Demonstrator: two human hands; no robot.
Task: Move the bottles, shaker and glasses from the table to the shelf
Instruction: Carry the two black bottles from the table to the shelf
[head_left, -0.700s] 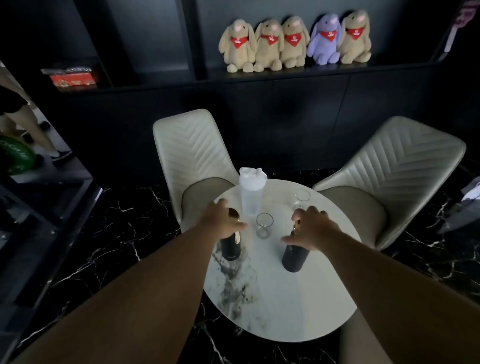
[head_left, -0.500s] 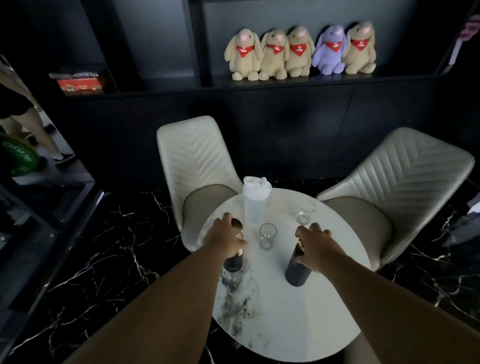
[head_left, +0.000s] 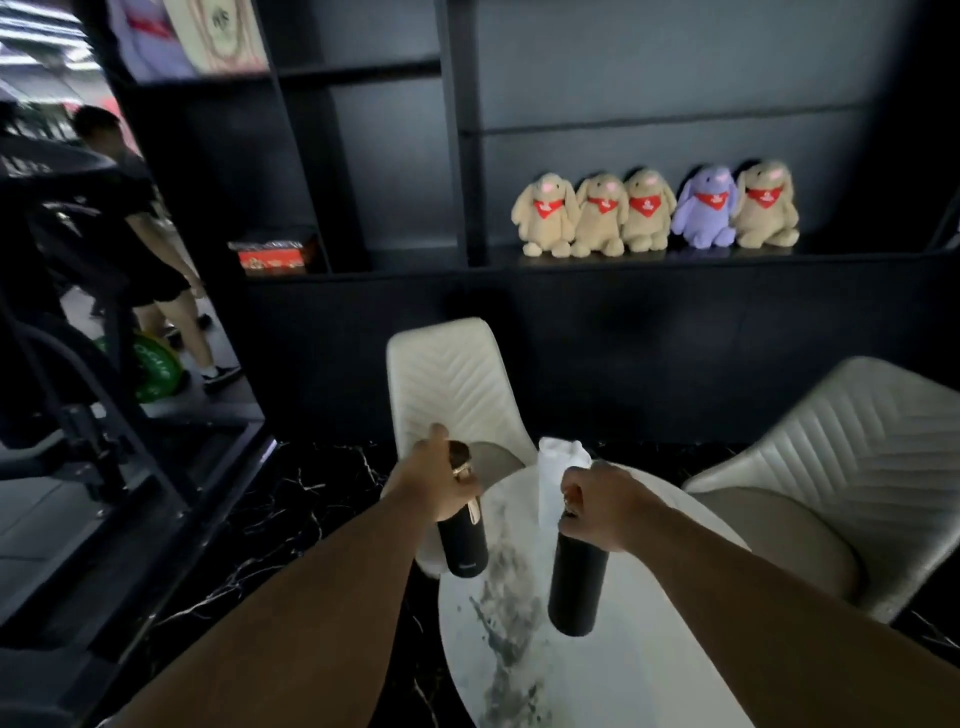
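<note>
My left hand (head_left: 439, 483) grips the top of a black bottle (head_left: 463, 545) with a gold clip and holds it in the air over the table's left edge. My right hand (head_left: 602, 506) grips the top of a second black bottle (head_left: 576, 587), also lifted above the round white marble table (head_left: 649, 649). A white shaker (head_left: 551, 478) stands on the table behind my hands, partly hidden by the right one. The glasses are hidden behind my hands. The dark shelf (head_left: 415, 260) runs along the wall beyond the table.
Two cream chairs stand behind the table, one at centre (head_left: 452, 379), one at right (head_left: 852, 467). Several plush rabbits (head_left: 654, 213) line the shelf's right part; a red box (head_left: 272, 254) sits in its left bay. A person (head_left: 130, 234) stands at far left.
Both hands have lifted their bottles off the table. The view has tilted up and swung left, so the shelf fills more of the frame.
</note>
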